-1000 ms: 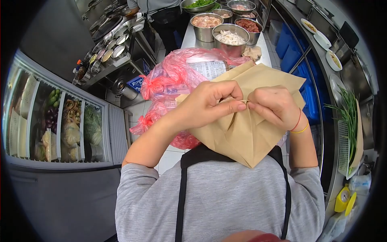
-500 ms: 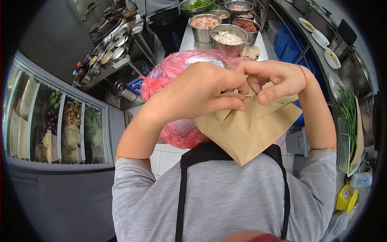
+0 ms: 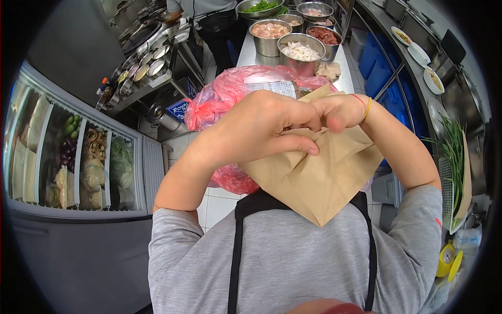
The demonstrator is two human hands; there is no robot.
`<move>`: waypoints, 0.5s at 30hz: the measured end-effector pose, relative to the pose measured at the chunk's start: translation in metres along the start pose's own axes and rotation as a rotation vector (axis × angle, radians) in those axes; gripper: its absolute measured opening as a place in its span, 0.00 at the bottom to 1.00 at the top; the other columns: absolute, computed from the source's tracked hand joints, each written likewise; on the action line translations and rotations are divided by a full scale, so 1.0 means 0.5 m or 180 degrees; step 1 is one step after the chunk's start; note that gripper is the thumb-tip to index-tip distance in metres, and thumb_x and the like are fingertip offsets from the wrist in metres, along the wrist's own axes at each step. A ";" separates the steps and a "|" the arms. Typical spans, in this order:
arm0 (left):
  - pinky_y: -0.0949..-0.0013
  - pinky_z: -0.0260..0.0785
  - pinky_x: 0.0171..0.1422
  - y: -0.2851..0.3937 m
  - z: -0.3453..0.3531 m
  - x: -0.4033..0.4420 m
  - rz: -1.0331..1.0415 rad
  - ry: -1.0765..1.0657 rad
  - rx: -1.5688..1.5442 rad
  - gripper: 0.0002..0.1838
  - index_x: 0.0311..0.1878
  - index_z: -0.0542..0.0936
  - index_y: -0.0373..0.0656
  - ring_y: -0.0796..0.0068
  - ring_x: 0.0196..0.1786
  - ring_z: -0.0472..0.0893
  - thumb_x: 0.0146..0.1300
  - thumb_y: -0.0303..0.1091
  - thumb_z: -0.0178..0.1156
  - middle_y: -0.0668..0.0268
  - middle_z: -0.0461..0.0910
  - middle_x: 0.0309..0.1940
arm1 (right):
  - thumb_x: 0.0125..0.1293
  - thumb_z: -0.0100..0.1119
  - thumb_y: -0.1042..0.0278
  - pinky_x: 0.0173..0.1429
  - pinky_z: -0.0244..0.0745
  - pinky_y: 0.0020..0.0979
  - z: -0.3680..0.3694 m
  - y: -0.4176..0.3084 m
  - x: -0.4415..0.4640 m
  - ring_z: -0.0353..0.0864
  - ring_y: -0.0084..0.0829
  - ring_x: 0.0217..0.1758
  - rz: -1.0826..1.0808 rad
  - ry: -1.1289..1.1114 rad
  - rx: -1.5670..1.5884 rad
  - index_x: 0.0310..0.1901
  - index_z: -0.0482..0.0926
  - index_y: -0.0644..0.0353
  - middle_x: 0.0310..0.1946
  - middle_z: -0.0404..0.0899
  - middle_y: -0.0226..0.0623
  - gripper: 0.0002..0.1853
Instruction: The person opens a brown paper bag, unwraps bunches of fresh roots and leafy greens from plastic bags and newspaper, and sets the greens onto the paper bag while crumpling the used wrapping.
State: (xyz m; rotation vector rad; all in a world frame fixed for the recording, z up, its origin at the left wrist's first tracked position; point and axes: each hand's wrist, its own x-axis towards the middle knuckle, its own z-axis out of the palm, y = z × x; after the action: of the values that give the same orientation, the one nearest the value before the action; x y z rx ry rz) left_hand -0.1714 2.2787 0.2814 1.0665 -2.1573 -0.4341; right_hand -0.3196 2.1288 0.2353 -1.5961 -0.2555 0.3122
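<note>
Brown folded paper (image 3: 319, 180) hangs in front of my chest, its pointed corner toward me. My left hand (image 3: 272, 125) pinches its gathered upper part between thumb and fingers. Close against it, my right hand (image 3: 342, 111) is bent over the far side of the same gather, fingers curled and partly hidden, thumb blurred. A red and a yellow band circle the right wrist. Pink plastic bags (image 3: 225, 91) lie just beyond the hands, with a printed label (image 3: 272, 89) on top.
Metal bowls of pale strips (image 3: 299, 51), pink meat (image 3: 269, 30) and dark red meat (image 3: 324, 36) stand on the steel table. A co-worker (image 3: 214, 23) stands at the far left. A glass-topped fridge (image 3: 78, 162) is at left; a shelf with plates (image 3: 418, 54) runs along the right.
My right hand left its pinch beside the left, opened over the paper's far side, then closed in against the left fingers. The right elbow swung outward. My left hand keeps its pinch.
</note>
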 end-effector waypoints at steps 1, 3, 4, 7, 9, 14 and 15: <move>0.71 0.62 0.26 -0.005 0.002 -0.002 0.0060 0.0123 -0.0116 0.12 0.31 0.79 0.40 0.72 0.22 0.73 0.48 0.36 0.69 0.66 0.75 0.20 | 0.60 0.57 0.41 0.52 0.66 0.27 -0.009 0.017 -0.002 0.70 0.23 0.45 -0.0090 0.0052 0.0099 0.46 0.74 0.68 0.42 0.74 0.32 0.31; 0.72 0.62 0.27 -0.005 0.005 -0.006 -0.0052 0.0161 -0.0196 0.11 0.30 0.79 0.40 0.72 0.23 0.74 0.49 0.35 0.68 0.66 0.75 0.20 | 0.59 0.59 0.42 0.52 0.66 0.27 -0.012 0.011 0.003 0.71 0.23 0.46 -0.0167 0.0102 0.0196 0.45 0.75 0.68 0.42 0.75 0.32 0.31; 0.72 0.62 0.28 -0.006 0.006 -0.007 -0.0159 0.0181 -0.0282 0.10 0.30 0.78 0.39 0.72 0.24 0.74 0.50 0.34 0.67 0.65 0.75 0.21 | 0.58 0.61 0.44 0.52 0.66 0.27 -0.014 0.000 0.002 0.71 0.22 0.45 -0.0142 0.0062 0.0000 0.43 0.77 0.67 0.40 0.76 0.30 0.28; 0.74 0.63 0.32 -0.020 0.013 -0.004 0.0063 0.0385 -0.0135 0.08 0.32 0.77 0.39 0.72 0.27 0.74 0.53 0.32 0.65 0.65 0.75 0.25 | 0.57 0.64 0.49 0.50 0.66 0.26 -0.016 -0.057 -0.007 0.71 0.21 0.43 -0.0164 0.0061 -0.0582 0.39 0.78 0.66 0.36 0.76 0.29 0.24; 0.75 0.63 0.33 -0.020 0.012 -0.006 0.0015 0.0350 -0.0147 0.07 0.33 0.77 0.39 0.75 0.29 0.74 0.56 0.32 0.63 0.66 0.76 0.27 | 0.56 0.66 0.57 0.48 0.67 0.24 -0.030 -0.073 -0.020 0.72 0.18 0.41 -0.0114 0.0036 -0.0862 0.36 0.79 0.65 0.33 0.77 0.29 0.17; 0.79 0.62 0.36 -0.021 0.024 -0.010 -0.0747 0.0142 -0.1156 0.08 0.36 0.76 0.39 0.87 0.34 0.72 0.63 0.35 0.58 0.73 0.75 0.31 | 0.55 0.67 0.61 0.45 0.67 0.25 -0.020 -0.114 -0.030 0.73 0.20 0.37 0.0218 0.0308 -0.1145 0.32 0.78 0.64 0.31 0.77 0.28 0.14; 0.81 0.62 0.36 -0.018 0.024 -0.008 -0.0995 0.0098 -0.1627 0.09 0.35 0.76 0.39 0.89 0.35 0.71 0.64 0.35 0.57 0.74 0.75 0.31 | 0.52 0.69 0.60 0.45 0.67 0.27 -0.016 -0.121 -0.030 0.74 0.23 0.37 0.0424 0.0339 -0.1227 0.30 0.77 0.64 0.30 0.77 0.30 0.15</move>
State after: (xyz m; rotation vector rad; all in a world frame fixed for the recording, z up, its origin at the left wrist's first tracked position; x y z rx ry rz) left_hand -0.1730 2.2762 0.2660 1.0949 -1.7126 -1.0408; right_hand -0.3290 2.1190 0.2966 -2.0095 -0.1312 0.2908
